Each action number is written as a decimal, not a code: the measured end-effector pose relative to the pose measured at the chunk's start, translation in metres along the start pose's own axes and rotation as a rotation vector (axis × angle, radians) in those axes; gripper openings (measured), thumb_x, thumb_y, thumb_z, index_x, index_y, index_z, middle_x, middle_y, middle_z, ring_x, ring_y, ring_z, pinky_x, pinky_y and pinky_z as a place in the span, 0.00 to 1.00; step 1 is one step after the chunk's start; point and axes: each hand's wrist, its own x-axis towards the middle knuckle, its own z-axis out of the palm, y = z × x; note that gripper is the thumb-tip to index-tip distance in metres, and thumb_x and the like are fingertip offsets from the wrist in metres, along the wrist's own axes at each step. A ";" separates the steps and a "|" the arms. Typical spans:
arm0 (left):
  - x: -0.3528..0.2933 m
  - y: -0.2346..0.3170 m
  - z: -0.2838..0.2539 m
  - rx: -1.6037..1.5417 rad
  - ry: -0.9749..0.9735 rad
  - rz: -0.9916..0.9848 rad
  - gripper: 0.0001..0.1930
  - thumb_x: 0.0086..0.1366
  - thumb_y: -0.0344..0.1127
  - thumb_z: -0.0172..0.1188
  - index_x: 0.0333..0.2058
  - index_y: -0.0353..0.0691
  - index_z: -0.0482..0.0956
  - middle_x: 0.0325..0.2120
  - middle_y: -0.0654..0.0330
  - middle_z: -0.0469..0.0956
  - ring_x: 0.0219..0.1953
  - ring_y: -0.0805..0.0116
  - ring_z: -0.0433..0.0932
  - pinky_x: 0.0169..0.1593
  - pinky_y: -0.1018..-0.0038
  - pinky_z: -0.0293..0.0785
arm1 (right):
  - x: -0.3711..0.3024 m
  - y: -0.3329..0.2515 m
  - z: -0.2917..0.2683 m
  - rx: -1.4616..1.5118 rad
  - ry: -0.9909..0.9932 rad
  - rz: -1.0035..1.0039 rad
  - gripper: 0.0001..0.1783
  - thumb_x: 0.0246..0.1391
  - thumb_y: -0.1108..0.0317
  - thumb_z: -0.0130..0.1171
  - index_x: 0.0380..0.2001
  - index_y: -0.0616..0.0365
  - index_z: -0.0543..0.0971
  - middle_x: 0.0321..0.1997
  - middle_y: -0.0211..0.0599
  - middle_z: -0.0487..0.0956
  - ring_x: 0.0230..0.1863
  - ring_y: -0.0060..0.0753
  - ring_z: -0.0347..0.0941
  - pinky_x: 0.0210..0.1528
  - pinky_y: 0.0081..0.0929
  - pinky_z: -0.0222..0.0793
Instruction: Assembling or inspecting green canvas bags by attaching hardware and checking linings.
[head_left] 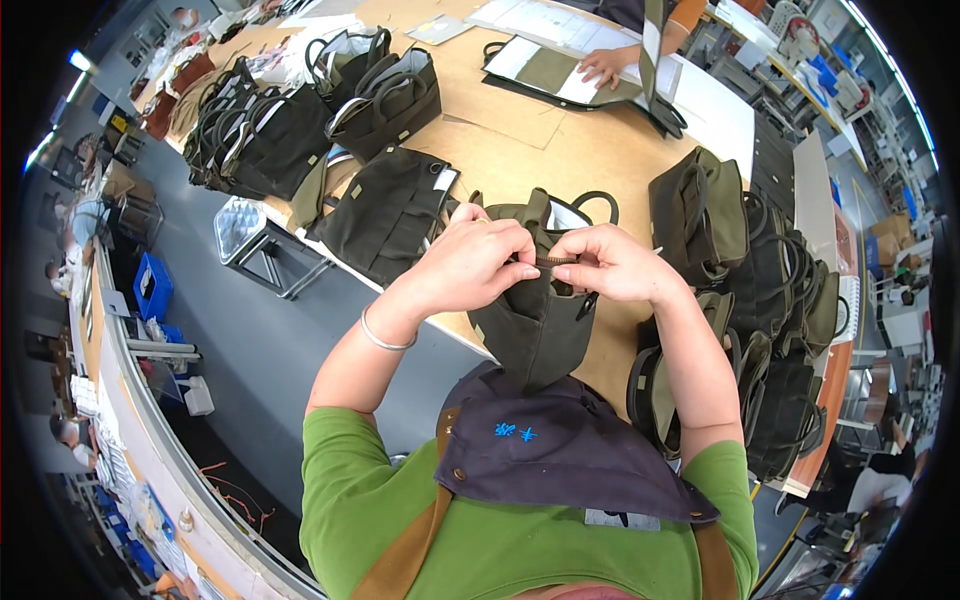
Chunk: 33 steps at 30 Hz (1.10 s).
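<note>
A dark olive handbag (537,335) stands at the table's near edge, right in front of my apron. Both my hands are at its top opening. My left hand (477,257) pinches one end of a short stretch of zipper (545,262). My right hand (610,262) pinches the same zipper a little farther right. A looped handle (597,204) rises behind my right hand, and a pale lining shows beside it. To the left, a dark flat bag (385,215) lies close to my left wrist. My fingers hide part of the zipper.
Several dark bags (285,140) crowd the table's far left. More finished-looking bags (700,215) are massed along the right side, near my right forearm. Across the table (500,150), another person's hand (610,66) rests on an opened bag piece (550,72). A metal-framed stool (262,240) stands left of the table.
</note>
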 end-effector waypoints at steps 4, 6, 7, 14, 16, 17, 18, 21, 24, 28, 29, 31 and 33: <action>-0.001 0.002 0.001 0.006 0.001 -0.023 0.08 0.59 0.38 0.65 0.29 0.45 0.75 0.24 0.66 0.73 0.26 0.65 0.69 0.46 0.69 0.57 | -0.001 0.002 0.001 -0.019 0.007 -0.026 0.08 0.57 0.68 0.61 0.38 0.60 0.81 0.26 0.26 0.78 0.26 0.16 0.73 0.30 0.20 0.70; 0.001 0.004 -0.001 -0.006 -0.026 -0.044 0.07 0.60 0.38 0.64 0.29 0.44 0.76 0.24 0.64 0.75 0.28 0.63 0.72 0.46 0.68 0.58 | -0.001 0.002 0.001 -0.005 0.007 -0.012 0.08 0.58 0.68 0.60 0.38 0.60 0.81 0.26 0.26 0.78 0.26 0.16 0.73 0.30 0.21 0.70; 0.001 0.005 -0.002 -0.012 -0.039 -0.055 0.07 0.60 0.38 0.64 0.29 0.44 0.76 0.25 0.63 0.76 0.29 0.62 0.73 0.45 0.68 0.58 | -0.002 0.001 0.001 0.007 0.005 0.005 0.08 0.58 0.68 0.60 0.38 0.60 0.81 0.26 0.27 0.78 0.26 0.16 0.73 0.30 0.21 0.70; 0.000 0.007 -0.003 0.000 -0.062 -0.063 0.07 0.60 0.39 0.63 0.28 0.44 0.77 0.24 0.64 0.77 0.29 0.63 0.74 0.46 0.67 0.58 | -0.003 -0.004 0.000 0.002 -0.042 0.022 0.06 0.60 0.71 0.58 0.36 0.63 0.79 0.29 0.26 0.76 0.27 0.17 0.74 0.29 0.18 0.70; 0.000 0.006 -0.003 -0.002 -0.064 -0.064 0.08 0.60 0.39 0.63 0.28 0.44 0.77 0.24 0.64 0.77 0.29 0.63 0.74 0.46 0.67 0.58 | -0.003 -0.005 0.000 -0.006 -0.045 0.012 0.06 0.59 0.71 0.58 0.36 0.63 0.79 0.29 0.26 0.75 0.27 0.17 0.74 0.29 0.18 0.70; 0.000 0.006 -0.003 -0.007 -0.057 -0.059 0.08 0.60 0.39 0.63 0.28 0.44 0.77 0.23 0.64 0.77 0.29 0.64 0.74 0.47 0.67 0.58 | -0.003 -0.006 0.000 -0.012 -0.046 0.008 0.06 0.59 0.71 0.58 0.35 0.63 0.79 0.29 0.26 0.75 0.27 0.17 0.74 0.29 0.18 0.70; -0.001 0.006 -0.002 -0.012 -0.050 -0.054 0.08 0.60 0.39 0.63 0.28 0.44 0.77 0.23 0.64 0.77 0.29 0.64 0.75 0.47 0.67 0.58 | -0.003 -0.006 0.000 -0.014 -0.040 0.008 0.06 0.59 0.70 0.59 0.35 0.62 0.80 0.28 0.27 0.77 0.26 0.17 0.74 0.29 0.19 0.70; 0.000 0.007 -0.002 -0.009 -0.044 -0.065 0.07 0.60 0.39 0.63 0.27 0.44 0.77 0.23 0.65 0.77 0.29 0.64 0.75 0.47 0.67 0.59 | -0.004 -0.005 0.000 -0.019 -0.020 0.009 0.07 0.57 0.68 0.60 0.35 0.60 0.81 0.27 0.28 0.79 0.26 0.17 0.75 0.30 0.21 0.71; -0.002 0.006 0.002 -0.031 -0.012 -0.064 0.07 0.59 0.38 0.65 0.26 0.45 0.76 0.22 0.66 0.75 0.26 0.66 0.70 0.47 0.69 0.57 | -0.004 -0.005 0.001 -0.033 -0.007 0.009 0.07 0.57 0.68 0.61 0.35 0.60 0.81 0.27 0.29 0.79 0.26 0.18 0.75 0.30 0.22 0.71; -0.002 0.008 0.004 -0.048 0.014 -0.080 0.09 0.58 0.39 0.66 0.25 0.46 0.76 0.20 0.67 0.73 0.25 0.67 0.69 0.48 0.70 0.56 | -0.004 -0.005 0.002 -0.067 -0.008 -0.005 0.07 0.56 0.68 0.60 0.35 0.60 0.81 0.28 0.30 0.79 0.26 0.20 0.76 0.30 0.23 0.72; -0.002 0.008 0.004 -0.046 0.017 -0.086 0.09 0.58 0.40 0.66 0.25 0.46 0.76 0.20 0.67 0.74 0.26 0.67 0.70 0.48 0.70 0.56 | -0.004 -0.005 0.003 -0.078 -0.009 -0.009 0.07 0.56 0.69 0.60 0.34 0.60 0.81 0.28 0.31 0.79 0.27 0.20 0.76 0.30 0.23 0.72; -0.003 0.009 0.004 -0.043 0.021 -0.097 0.09 0.57 0.40 0.67 0.25 0.46 0.77 0.20 0.67 0.74 0.26 0.68 0.70 0.48 0.70 0.56 | -0.004 -0.006 0.003 -0.088 -0.012 -0.015 0.07 0.56 0.68 0.60 0.34 0.60 0.81 0.28 0.31 0.79 0.27 0.21 0.76 0.31 0.23 0.72; -0.002 0.008 0.004 -0.032 0.003 -0.108 0.09 0.57 0.40 0.67 0.25 0.46 0.77 0.20 0.68 0.75 0.26 0.68 0.71 0.48 0.70 0.56 | -0.005 -0.007 0.003 -0.091 -0.014 -0.017 0.07 0.55 0.68 0.60 0.34 0.60 0.82 0.28 0.31 0.79 0.26 0.21 0.76 0.31 0.23 0.72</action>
